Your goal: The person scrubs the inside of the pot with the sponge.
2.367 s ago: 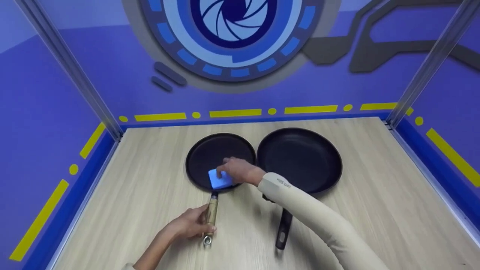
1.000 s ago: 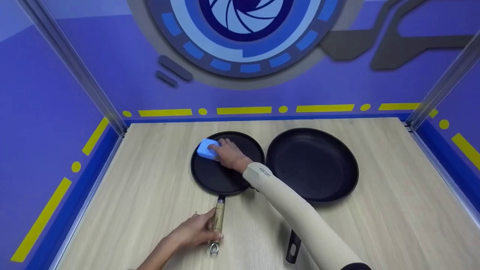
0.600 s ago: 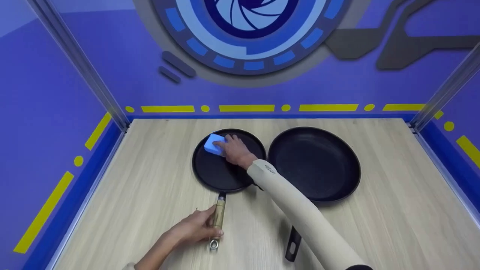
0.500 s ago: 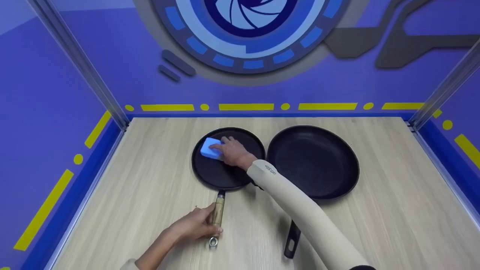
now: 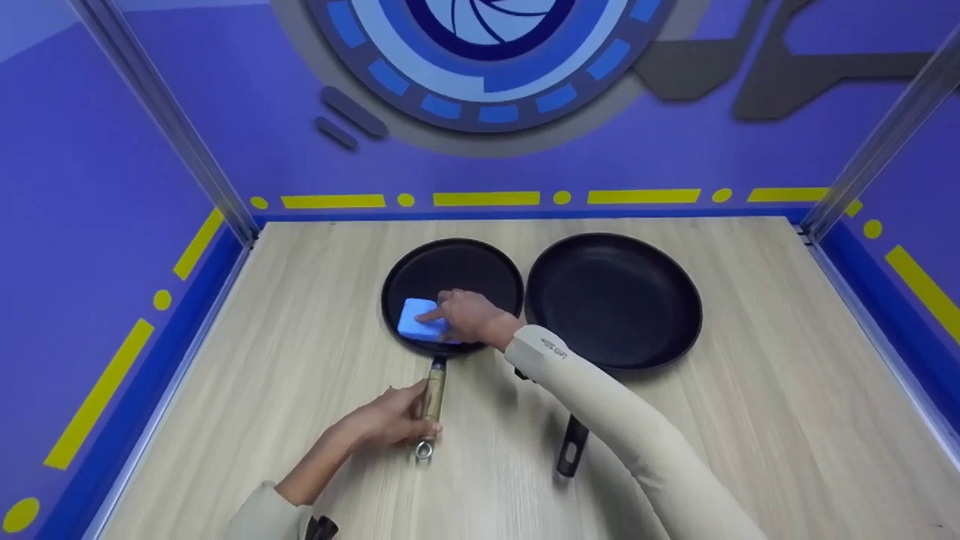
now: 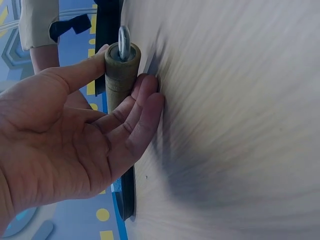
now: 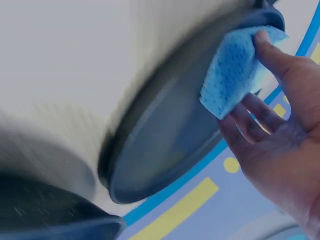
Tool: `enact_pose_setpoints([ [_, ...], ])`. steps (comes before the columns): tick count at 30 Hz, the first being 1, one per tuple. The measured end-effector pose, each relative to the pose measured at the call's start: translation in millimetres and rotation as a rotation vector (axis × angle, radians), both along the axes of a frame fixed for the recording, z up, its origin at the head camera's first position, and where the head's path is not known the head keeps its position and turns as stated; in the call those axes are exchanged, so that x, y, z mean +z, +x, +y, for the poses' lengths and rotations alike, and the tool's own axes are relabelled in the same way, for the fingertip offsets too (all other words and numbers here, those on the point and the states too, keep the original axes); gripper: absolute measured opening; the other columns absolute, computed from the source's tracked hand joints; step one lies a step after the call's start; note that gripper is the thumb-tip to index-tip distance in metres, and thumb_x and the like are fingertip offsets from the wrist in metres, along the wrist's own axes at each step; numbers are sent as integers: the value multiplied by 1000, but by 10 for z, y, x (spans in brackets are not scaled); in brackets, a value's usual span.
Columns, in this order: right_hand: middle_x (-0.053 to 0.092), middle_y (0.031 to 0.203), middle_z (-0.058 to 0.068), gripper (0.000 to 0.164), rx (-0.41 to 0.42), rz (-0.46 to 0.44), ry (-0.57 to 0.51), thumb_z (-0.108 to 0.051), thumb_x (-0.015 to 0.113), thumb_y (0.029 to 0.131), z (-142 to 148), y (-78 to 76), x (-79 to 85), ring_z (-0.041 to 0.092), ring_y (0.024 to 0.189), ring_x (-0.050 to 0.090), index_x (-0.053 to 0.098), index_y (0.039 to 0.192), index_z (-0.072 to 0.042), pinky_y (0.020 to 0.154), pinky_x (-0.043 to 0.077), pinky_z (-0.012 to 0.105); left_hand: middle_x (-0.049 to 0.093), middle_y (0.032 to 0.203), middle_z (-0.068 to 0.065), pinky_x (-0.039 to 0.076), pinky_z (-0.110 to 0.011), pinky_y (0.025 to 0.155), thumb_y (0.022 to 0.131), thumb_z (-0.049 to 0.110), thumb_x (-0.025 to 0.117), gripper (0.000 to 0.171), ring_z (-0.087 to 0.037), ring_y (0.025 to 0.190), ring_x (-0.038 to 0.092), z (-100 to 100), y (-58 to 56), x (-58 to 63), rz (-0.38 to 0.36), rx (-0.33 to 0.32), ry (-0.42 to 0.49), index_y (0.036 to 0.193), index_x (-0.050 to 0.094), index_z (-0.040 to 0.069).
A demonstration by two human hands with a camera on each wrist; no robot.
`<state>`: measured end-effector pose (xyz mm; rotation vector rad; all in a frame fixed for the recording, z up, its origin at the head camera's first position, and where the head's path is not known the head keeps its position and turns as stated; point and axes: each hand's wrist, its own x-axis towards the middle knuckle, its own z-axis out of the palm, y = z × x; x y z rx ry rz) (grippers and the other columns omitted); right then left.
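Observation:
A shallow round black pan (image 5: pixel 465 262) lies on the table, its wood-look handle (image 5: pixel 433 397) pointing toward me. My left hand (image 5: pixel 390 416) holds that handle between thumb and fingers; the left wrist view shows the handle's end (image 6: pixel 122 70) with its metal ring. In my right hand (image 5: pixel 472 316) is a blue sponge (image 5: pixel 420 321), pinched by thumb and fingers on the pan's near-left part. The right wrist view shows the porous sponge (image 7: pixel 232 70) against the pan's inner surface (image 7: pixel 165 135).
Just right of it sits a larger, deeper black frying pan (image 5: pixel 611 300), its black handle (image 5: pixel 572 448) partly under my right forearm. The pale wood table (image 5: pixel 765 390) is bounded by blue-purple walls (image 5: pixel 187 112) at the back and sides.
The sponge has gone from the pan's near edge up to its far-left part, then back to the near-left. My left hand keeps hold of the handle. The head view has shifted slightly.

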<state>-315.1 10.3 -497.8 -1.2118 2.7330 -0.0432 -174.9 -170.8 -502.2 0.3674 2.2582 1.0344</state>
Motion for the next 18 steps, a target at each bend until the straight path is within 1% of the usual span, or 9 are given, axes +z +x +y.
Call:
enact_pose_setpoints([
  [2, 66, 126, 12, 50, -12, 29, 3, -27, 74, 96, 11, 14, 2, 29, 114, 65, 59, 143, -35, 100, 56, 40, 61, 85, -4, 45, -29, 64, 96, 21, 73, 73, -14, 71, 56, 13, -22, -1, 15, -13, 2, 154, 35, -2],
  [5, 67, 123, 13, 48, -21, 38, 2, -25, 73, 97, 3, 10, -1, 29, 112, 67, 60, 142, -35, 98, 57, 41, 61, 85, -5, 45, -28, 63, 96, 21, 74, 71, -15, 70, 56, 15, -37, -8, 16, -12, 4, 152, 37, -2],
  [9, 67, 122, 14, 50, -35, 37, 0, -24, 74, 96, 4, -3, -16, 30, 113, 66, 60, 142, -36, 98, 57, 43, 62, 88, -6, 45, -27, 61, 96, 22, 73, 73, -15, 70, 57, 13, -44, -16, -16, 3, 6, 154, 35, 1],
  [13, 67, 125, 13, 52, -33, 37, 6, -24, 74, 95, 1, -1, -36, 29, 116, 65, 58, 143, -38, 99, 57, 42, 61, 86, -5, 45, -27, 60, 96, 23, 73, 66, -15, 69, 57, 8, -31, -14, -44, 5, 8, 150, 40, 3],
  [16, 68, 125, 13, 51, -33, 54, 2, -25, 74, 95, -4, 12, -34, 29, 115, 66, 58, 142, -38, 98, 57, 41, 61, 84, -4, 45, -27, 60, 96, 22, 73, 59, -15, 69, 57, 8, -25, -5, -37, -2, 16, 144, 44, 4],
  [18, 68, 125, 14, 49, -33, 70, -4, -26, 73, 96, -4, 27, -19, 30, 114, 66, 59, 142, -37, 98, 58, 42, 61, 85, -5, 45, -28, 61, 96, 22, 73, 61, -15, 70, 56, 5, -24, 5, -24, -2, 17, 145, 44, 3],
])
